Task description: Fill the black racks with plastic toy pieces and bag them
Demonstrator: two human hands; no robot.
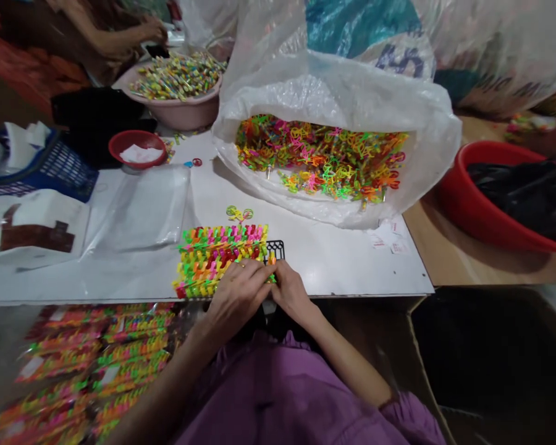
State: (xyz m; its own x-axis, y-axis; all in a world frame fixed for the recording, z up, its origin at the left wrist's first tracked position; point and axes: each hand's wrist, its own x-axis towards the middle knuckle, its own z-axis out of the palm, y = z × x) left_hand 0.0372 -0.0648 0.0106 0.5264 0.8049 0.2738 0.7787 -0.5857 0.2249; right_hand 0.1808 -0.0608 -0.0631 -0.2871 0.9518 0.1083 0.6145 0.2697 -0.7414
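Neon plastic pieces (217, 259) in a row sit clamped between the closed left hand (234, 300) and right hand (291, 289).

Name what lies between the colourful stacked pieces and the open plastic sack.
A loose yellow-green plastic piece lies there on the white table, in the head view.

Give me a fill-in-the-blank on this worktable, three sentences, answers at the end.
The left hand and right hand rest on a row of bright plastic pieces lying on a ____ surface.
The red basin at right holds a ____ plastic bag.
The basin heaped with colourful sticks is ____.
Answers: white, black, pink.
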